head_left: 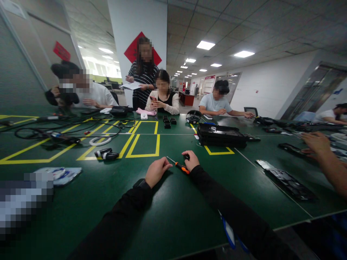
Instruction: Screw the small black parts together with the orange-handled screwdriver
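An orange-and-black screwdriver [182,168] lies on the green table between my hands, its thin shaft pointing away to the left. My left hand [157,171] rests just left of it, fingers bent and pressed together; whatever they hold, if anything, is hidden. On the other side, my right hand [192,161] is closed, with a small black object [186,157] at its fingertips, too small to name. The screwdriver's handle is close beside that hand. Partly hidden by my right sleeve, blue-handled pliers or cutters [229,231] lie near the front edge.
Stacked black trays [221,135] stand ahead to the right, and a dark opened device casing [288,180] lies nearer. A co-worker's hand [317,144] reaches in at far right. Cables [32,135], black-and-white items [107,154] and a plastic packet [67,176] are left. Several people sit or stand beyond.
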A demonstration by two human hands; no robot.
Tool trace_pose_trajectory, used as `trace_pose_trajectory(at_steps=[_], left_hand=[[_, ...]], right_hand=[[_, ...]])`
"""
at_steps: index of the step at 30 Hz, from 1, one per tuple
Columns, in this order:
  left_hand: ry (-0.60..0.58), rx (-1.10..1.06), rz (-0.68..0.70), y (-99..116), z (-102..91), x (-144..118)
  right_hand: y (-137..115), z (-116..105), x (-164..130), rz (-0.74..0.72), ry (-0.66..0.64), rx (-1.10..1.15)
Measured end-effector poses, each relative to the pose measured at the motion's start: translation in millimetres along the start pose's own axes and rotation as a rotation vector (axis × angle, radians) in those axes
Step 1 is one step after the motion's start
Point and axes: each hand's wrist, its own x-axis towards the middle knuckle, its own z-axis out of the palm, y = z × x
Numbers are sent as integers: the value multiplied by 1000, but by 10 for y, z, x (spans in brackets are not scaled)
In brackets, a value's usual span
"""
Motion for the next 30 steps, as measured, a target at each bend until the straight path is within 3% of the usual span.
trace_pose_trajectory(at_steps=[7, 30], left_hand=[[2, 111, -9, 7, 9, -9], [43, 15, 140, -21, 18, 21]], right_hand=[[-11, -54, -6, 99, 95, -121], [192, 12, -9, 153, 55, -128]])
